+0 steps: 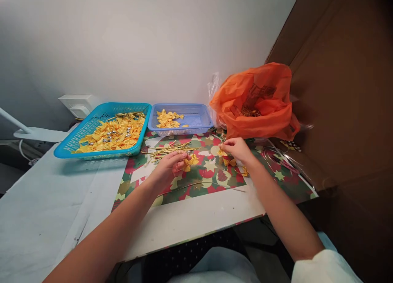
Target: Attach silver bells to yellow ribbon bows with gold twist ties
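My left hand is closed around a small yellow ribbon bow, with a small silver bell at its fingertips. To its right, my right hand pinches a small yellow piece between thumb and fingertips. More yellow bows lie just below the right hand on the patterned sheet. Behind the left hand is a loose bundle of gold twist ties. One thin wire curves across the sheet in front of both hands.
A teal basket holds yellow bows, silver bells and gold ties at the left. Beside it sits a blue basket with fewer bows. An open orange bag stands back right, near a cardboard surface. A white lamp base is far left.
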Demonstrator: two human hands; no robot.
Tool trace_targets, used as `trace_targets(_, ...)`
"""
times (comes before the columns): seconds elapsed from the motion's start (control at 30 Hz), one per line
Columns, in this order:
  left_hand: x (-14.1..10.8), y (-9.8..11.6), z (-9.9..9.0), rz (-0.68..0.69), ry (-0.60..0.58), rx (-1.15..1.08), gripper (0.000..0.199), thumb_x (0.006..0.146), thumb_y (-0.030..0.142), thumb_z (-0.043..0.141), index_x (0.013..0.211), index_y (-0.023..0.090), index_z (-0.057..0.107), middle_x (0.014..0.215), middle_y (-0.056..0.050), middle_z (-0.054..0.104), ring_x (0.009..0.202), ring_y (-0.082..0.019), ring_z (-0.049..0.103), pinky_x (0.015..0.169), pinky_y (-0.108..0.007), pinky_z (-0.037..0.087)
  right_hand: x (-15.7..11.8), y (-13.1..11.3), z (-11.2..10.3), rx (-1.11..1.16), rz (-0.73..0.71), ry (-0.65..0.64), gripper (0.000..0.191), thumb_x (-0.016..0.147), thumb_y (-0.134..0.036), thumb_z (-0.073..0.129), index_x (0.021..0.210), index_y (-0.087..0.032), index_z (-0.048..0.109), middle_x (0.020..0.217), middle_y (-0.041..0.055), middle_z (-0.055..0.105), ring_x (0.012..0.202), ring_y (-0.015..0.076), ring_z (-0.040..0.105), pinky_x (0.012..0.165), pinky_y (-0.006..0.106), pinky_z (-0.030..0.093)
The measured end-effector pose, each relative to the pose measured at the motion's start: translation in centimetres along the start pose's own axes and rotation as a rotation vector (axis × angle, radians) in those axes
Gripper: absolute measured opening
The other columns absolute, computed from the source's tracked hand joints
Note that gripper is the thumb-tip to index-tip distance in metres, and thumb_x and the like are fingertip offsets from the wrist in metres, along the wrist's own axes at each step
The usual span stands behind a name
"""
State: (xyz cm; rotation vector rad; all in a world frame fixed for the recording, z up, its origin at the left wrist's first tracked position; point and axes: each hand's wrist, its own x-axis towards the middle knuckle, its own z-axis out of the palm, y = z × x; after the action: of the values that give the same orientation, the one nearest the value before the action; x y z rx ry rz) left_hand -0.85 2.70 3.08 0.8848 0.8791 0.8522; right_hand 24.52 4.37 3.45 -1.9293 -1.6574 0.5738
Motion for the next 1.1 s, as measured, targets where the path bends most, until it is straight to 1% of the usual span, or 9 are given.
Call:
trace_targets(0.1, 0.0, 0.0, 0.1, 0.015, -0.004, -0.011, 0.028, 0.064, 0.037, 0.077, 0.074, 0.014, 0.064, 0.048, 0.008, 0.037, 0.041, -0.004, 0.024, 0.039, -0.017, 0.019, -1.1, -1.8, 0.0, 0.336, -0.126, -0.114, 0.037, 0.072, -0.049, 0.067, 0.069, -0.012, 0.071, 0.061, 0.0013, 0.062, 0.053, 0.0104, 0.05, 0.051, 0.022, 0.038)
trace_targets(0.2, -0.2, -0.2, 0.2, 0.046, 0.0, -0.006, 0.036, 0.063, 0.034, 0.08, 0.091, 0.016, 0.068, 0.057, 0.006, 0.048, 0.044, -0.003, 0.029, 0.041, -0.017, 0.024, -2.3, -3.8, 0.5, 0.518, -0.194, -0.179, 0.035, 0.068, -0.047, 0.072, 0.066, -0.012, 0.071, 0.06, 0.0019, 0.061, 0.053, 0.0105, 0.049, 0.05, 0.023, 0.036)
trace_targets(0.3, -0.5, -0.4, 0.4, 0.105, -0.018, 0.058, 0.044, 0.066, 0.034, 0.081, 0.105, 0.019, 0.068, 0.071, 0.002, 0.057, 0.051, -0.005, 0.04, 0.046, -0.019, 0.031, -3.5, -5.3, 1.0, 0.468, -0.211, -0.17, 0.027, 0.07, -0.04, 0.071, 0.063, -0.014, 0.071, 0.054, -0.0002, 0.058, 0.051, 0.0095, 0.045, 0.049, 0.023, 0.033)
trace_targets(0.53, -1.2, 0.0, 1.2, 0.226, -0.027, 0.242, 0.031, 0.072, 0.034, 0.076, 0.096, 0.019, 0.067, 0.073, 0.0, 0.061, 0.059, -0.009, 0.047, 0.05, -0.022, 0.033, -4.8, -6.6, 2.1, 0.299, -0.279, -0.057, 0.017, 0.074, -0.027, 0.067, 0.063, -0.015, 0.074, 0.053, 0.0007, 0.062, 0.05, 0.0102, 0.049, 0.05, 0.024, 0.034)
trace_targets(0.63, -1.3, -0.1, 1.2, 0.224, 0.034, 0.402, 0.017, 0.076, 0.033, 0.069, 0.081, 0.018, 0.064, 0.068, 0.0, 0.059, 0.057, -0.01, 0.047, 0.051, -0.023, 0.034, -4.7, -6.4, 2.2, 0.255, -0.29, -0.025, 0.017, 0.074, -0.028, 0.068, 0.062, -0.016, 0.073, 0.054, 0.0013, 0.063, 0.051, 0.0109, 0.05, 0.051, 0.024, 0.035)
trace_targets(0.73, -1.2, -0.5, 1.1, 0.221, 0.054, 0.59, 0.022, 0.08, 0.034, 0.063, 0.066, 0.018, 0.057, 0.062, 0.001, 0.054, 0.055, -0.011, 0.045, 0.051, -0.024, 0.034, -4.6, -5.5, 1.1, 0.239, -0.289, 0.065, 0.02, 0.075, -0.031, 0.067, 0.062, -0.016, 0.072, 0.055, 0.0018, 0.063, 0.052, 0.0118, 0.05, 0.053, 0.025, 0.037)
trace_targets(0.87, -0.7, -0.9, 1.4, 0.286, 0.032, 0.705, 0.018, 0.08, 0.036, 0.064, 0.075, 0.019, 0.063, 0.072, -0.002, 0.06, 0.061, -0.014, 0.048, 0.054, -0.026, 0.036, -5.2, -3.3, -0.7, 0.239, -0.225, 0.152, 0.024, 0.076, -0.034, 0.065, 0.061, -0.016, 0.068, 0.055, 0.002, 0.06, 0.052, 0.0122, 0.048, 0.051, 0.025, 0.036)
trace_targets(0.97, 0.3, -0.7, 1.9, 0.274, -0.036, 0.728, 0.013, 0.078, 0.032, 0.065, 0.081, 0.019, 0.068, 0.073, -0.002, 0.063, 0.061, -0.014, 0.049, 0.055, -0.026, 0.036, -6.5, -1.9, -0.8, 0.193, -0.146, 0.036, 0.023, 0.074, -0.031, 0.064, 0.057, -0.016, 0.066, 0.051, 0.0013, 0.057, 0.049, 0.0121, 0.046, 0.047, 0.025, 0.032)
trace_targets(1.1, 1.8, 0.0, 2.2, 0.224, -0.059, 0.797, 0.011, 0.075, 0.03, 0.067, 0.077, 0.019, 0.069, 0.069, -0.002, 0.064, 0.058, -0.015, 0.05, 0.055, -0.026, 0.035, -8.4, -1.3, 1.1, 0.205, -0.105, -0.186, 0.024, 0.075, -0.029, 0.062, 0.054, -0.017, 0.063, 0.051, 0.0003, 0.057, 0.049, 0.0115, 0.046, 0.047, 0.024, 0.033)
